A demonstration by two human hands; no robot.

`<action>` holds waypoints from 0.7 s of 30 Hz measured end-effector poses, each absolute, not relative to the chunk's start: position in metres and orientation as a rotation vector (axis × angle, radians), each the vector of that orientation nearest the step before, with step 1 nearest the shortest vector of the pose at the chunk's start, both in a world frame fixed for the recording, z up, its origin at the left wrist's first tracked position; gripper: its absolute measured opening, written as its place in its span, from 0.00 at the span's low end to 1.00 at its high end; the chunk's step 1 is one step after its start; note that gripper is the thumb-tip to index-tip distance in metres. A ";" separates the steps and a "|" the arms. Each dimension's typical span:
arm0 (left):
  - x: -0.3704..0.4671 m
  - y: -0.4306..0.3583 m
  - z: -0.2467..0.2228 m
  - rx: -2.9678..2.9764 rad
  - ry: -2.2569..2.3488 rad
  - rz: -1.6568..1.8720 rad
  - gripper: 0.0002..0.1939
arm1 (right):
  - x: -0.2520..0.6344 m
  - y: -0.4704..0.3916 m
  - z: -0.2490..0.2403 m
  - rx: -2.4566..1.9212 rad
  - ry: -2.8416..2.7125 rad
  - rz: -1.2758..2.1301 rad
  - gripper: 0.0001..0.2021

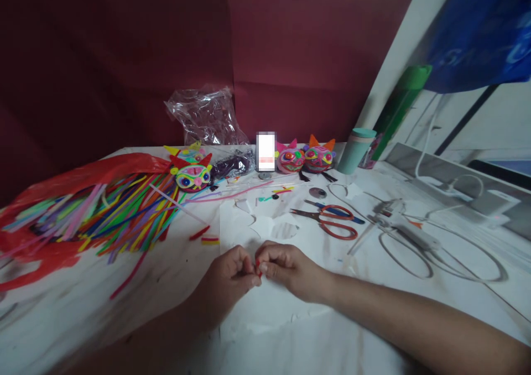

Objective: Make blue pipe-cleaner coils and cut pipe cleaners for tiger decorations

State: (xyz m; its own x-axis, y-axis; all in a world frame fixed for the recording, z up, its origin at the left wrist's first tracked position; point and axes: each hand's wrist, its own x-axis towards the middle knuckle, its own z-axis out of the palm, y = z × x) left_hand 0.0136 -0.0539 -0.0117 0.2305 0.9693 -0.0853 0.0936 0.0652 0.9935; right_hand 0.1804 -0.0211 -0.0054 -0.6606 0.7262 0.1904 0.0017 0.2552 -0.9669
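Note:
My left hand (pixel 233 275) and my right hand (pixel 290 267) meet over the white paper (pixel 282 314) at the front of the table. Pinched between their fingertips is a small red piece of pipe cleaner (pixel 259 267), mostly hidden by the fingers. Both hands are closed on it. Just beyond the left hand lie a short red pipe cleaner piece (pixel 199 233) and a small red, yellow and white striped piece (pixel 210 240). Scissors with orange handles (pixel 332 220) rest beyond the right hand, beside a blue-handled tool (pixel 352 214).
Many coloured pipe cleaners (pixel 124 214) spread from a red plastic bag (pixel 112 167) on the left. Decorated animal heads (pixel 193 177) stand at the back, near a phone-like bright screen (pixel 266 151). A glue gun (pixel 409 234) with looping cable and a green cup (pixel 355 151) are on the right.

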 end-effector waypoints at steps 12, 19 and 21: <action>0.006 -0.056 -0.009 1.788 1.493 0.839 0.03 | 0.208 0.000 0.031 -1.009 -2.180 0.858 0.11; 0.011 -0.069 -0.015 2.462 1.046 0.799 0.08 | 0.231 0.027 0.031 -1.598 -2.601 0.575 0.12; 0.015 -0.072 -0.018 2.514 1.010 0.775 0.09 | 0.233 0.027 0.023 -1.679 -2.581 0.490 0.11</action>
